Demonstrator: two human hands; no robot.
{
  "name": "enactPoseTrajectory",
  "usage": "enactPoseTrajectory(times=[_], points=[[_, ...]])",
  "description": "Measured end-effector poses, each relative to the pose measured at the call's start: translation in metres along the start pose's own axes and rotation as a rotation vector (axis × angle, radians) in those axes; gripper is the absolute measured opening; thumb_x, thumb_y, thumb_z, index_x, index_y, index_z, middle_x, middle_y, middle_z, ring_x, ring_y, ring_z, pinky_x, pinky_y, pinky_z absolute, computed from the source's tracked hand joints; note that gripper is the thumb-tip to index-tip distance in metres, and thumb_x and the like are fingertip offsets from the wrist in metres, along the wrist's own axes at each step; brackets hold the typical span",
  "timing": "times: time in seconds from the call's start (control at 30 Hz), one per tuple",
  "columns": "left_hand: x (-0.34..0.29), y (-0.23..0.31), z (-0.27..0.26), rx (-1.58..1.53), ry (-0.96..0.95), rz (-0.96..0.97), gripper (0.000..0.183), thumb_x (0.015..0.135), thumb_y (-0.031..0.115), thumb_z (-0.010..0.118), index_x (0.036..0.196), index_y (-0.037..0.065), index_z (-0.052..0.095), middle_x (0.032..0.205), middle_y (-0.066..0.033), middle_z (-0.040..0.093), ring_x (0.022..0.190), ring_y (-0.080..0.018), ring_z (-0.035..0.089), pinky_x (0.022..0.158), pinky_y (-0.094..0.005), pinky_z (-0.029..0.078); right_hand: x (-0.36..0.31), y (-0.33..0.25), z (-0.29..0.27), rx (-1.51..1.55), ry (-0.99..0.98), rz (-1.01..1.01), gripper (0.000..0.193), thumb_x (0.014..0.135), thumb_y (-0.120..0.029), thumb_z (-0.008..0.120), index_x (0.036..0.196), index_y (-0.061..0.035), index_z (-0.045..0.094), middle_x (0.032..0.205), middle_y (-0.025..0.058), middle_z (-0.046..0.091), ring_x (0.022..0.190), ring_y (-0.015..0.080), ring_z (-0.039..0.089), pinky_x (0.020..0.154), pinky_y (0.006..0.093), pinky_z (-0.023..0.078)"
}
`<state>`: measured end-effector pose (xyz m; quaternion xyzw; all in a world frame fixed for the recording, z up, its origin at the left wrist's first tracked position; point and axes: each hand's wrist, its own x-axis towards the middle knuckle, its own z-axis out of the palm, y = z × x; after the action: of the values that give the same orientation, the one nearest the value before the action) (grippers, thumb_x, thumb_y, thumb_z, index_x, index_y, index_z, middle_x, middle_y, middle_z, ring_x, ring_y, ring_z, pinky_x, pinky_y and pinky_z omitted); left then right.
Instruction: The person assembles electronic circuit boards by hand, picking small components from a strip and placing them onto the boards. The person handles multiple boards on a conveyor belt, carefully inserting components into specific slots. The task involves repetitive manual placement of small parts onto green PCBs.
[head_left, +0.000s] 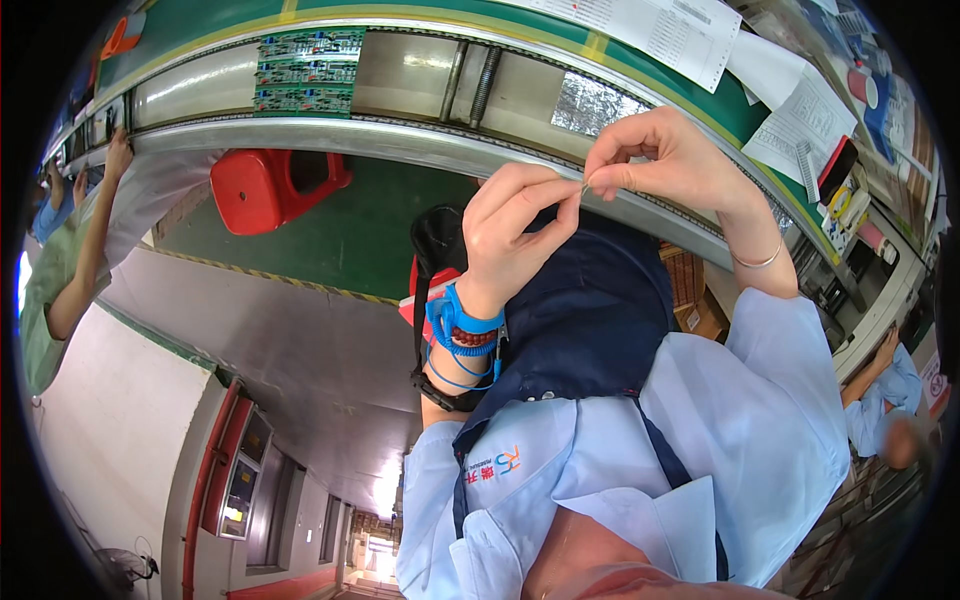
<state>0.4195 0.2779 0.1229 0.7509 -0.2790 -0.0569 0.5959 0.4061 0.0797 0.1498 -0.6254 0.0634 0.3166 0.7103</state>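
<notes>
Left hand (pixel 520 225) and right hand (pixel 665 165) meet above the near edge of a long silver metal rail (pixel 380 135); fingers of both pinched narrow, tip to tip, on a small, thin, pale piece (pixel 585 188), its kind too small to tell. Main risk, in my judgement: the piece slipping, since only fingertips bear it; a loose pinch or uneven pull could drop it onto the dark navy cloth apron (pixel 590 310) below or into the track. Too hard a squeeze might bend it. The bright blue coiled plastic wrist cord (pixel 465 340) on the left forearm could snag if that arm swings. Around: a green circuit-board panel (pixel 310 72) and a silvery mottled rectangular panel (pixel 597 104) along the track, the latter just beyond the right fingers; white printed paper sheets (pixel 650 40) on the green tabletop (pixel 190 28) behind, where a wide reach could brush them. Red plastic stool (pixel 245 190) left, past the rail's near side; a co-worker's hand (pixel 118 155) at the rail's far left, well apart.
</notes>
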Motion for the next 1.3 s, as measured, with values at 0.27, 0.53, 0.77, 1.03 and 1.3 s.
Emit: enactPoseTrajectory(times=[0.27, 0.53, 0.77, 1.03, 1.3], points=[[0.001, 0.005, 0.0, -0.008, -0.027, -0.003, 0.024, 0.058, -0.008, 0.07, 0.078, 0.002, 0.063, 0.075, -0.0063, 0.059, 0.064, -0.0211, 0.057, 0.057, -0.0279, 0.046, -0.002, -0.001, -0.002, -0.022, -0.037, -0.002, 0.008, 0.079, -0.006, 0.064, 0.08, 0.0019, 0.064, 0.072, 0.0046, 0.062, 0.066, 0.0088, 0.058, 0.064, 0.0213, 0.047], [-0.006, 0.0, 0.007, -0.001, 0.001, -0.092, 0.02, 0.068, -0.008, 0.068, 0.085, -0.001, 0.064, 0.079, -0.0077, 0.06, 0.064, -0.0147, 0.057, 0.057, -0.0233, 0.046, 0.007, 0.012, -0.023, -0.141, 0.032, -0.067, 0.01, 0.08, -0.009, 0.063, 0.081, 0.001, 0.064, 0.074, 0.0039, 0.063, 0.068, 0.0093, 0.058, 0.067, 0.0222, 0.047], [-0.006, 0.0, 0.009, 0.078, 0.104, -0.167, 0.016, 0.073, -0.006, 0.067, 0.088, -0.001, 0.064, 0.08, -0.0085, 0.058, 0.064, -0.0151, 0.057, 0.059, -0.0237, 0.047, 0.069, 0.09, -0.119, -0.5, 0.809, -0.235, 0.016, 0.077, -0.015, 0.06, 0.082, 0.0001, 0.063, 0.073, 0.0112, 0.062, 0.066, 0.0224, 0.058, 0.064, 0.0325, 0.046], [-0.01, 0.001, 0.01, 0.07, 0.139, -0.163, 0.017, 0.073, -0.007, 0.066, 0.089, -0.001, 0.063, 0.08, -0.0085, 0.058, 0.064, -0.0146, 0.056, 0.058, -0.0232, 0.046, 0.103, 0.062, -0.119, -0.944, 0.917, -0.348, 0.011, 0.072, -0.009, 0.058, 0.081, -0.0025, 0.061, 0.076, 0.0178, 0.06, 0.076, 0.0323, 0.057, 0.068, 0.0388, 0.045], [-0.012, 0.006, 0.007, 0.045, 0.186, -0.227, 0.011, 0.075, -0.008, 0.063, 0.085, -0.002, 0.064, 0.08, -0.0077, 0.058, 0.068, -0.0134, 0.055, 0.061, -0.0227, 0.045, 0.13, 0.056, -0.127, -1.38, 0.81, -0.382, 0.012, 0.068, -0.008, 0.058, 0.078, -0.0019, 0.059, 0.076, 0.0177, 0.059, 0.075, 0.0338, 0.056, 0.067, 0.0414, 0.045]])
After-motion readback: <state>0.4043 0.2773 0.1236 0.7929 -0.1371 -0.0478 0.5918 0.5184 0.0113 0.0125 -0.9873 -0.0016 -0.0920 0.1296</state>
